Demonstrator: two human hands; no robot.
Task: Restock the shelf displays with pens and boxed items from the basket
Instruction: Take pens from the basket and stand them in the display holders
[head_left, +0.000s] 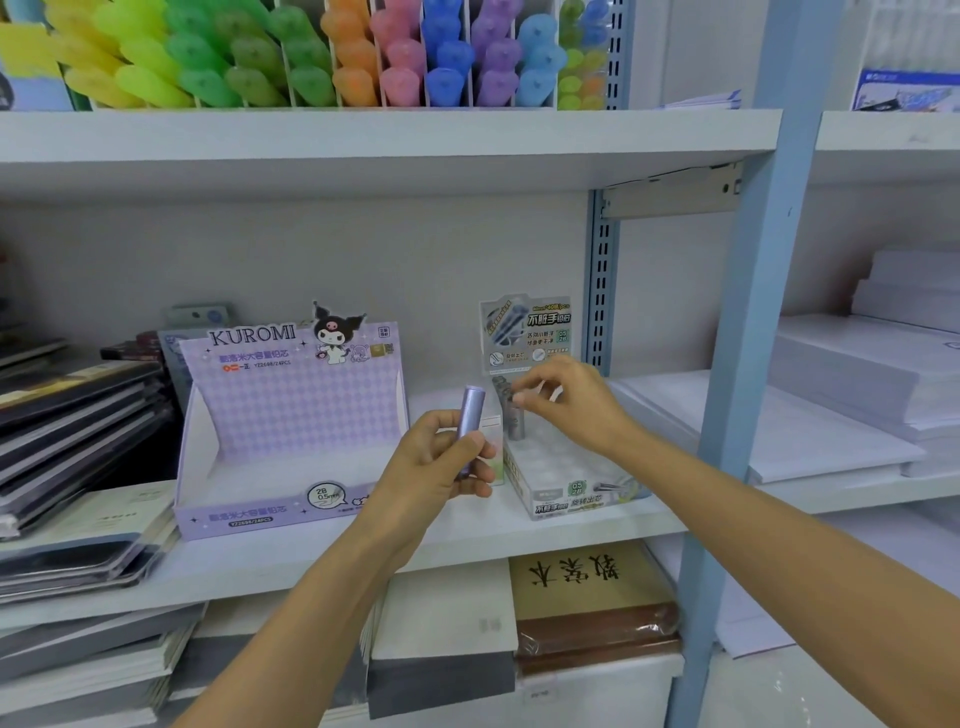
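Note:
My left hand (448, 457) grips a slim purple lead tube (471, 415), held upright in front of the middle shelf. My right hand (566, 397) pinches a grey tube (511, 410) that stands in the small white display box (571, 493) at the right. To the left stands a purple Kuromi display box (291, 431), whose tray looks empty. The basket is out of view.
Dark notebooks (78, 415) are stacked at the left of the shelf (363, 551). White paper reams (857, 374) lie to the right of a blue upright post (753, 322). Coloured pens (311, 57) fill the shelf above. Books and a brown notebook (587, 587) lie below.

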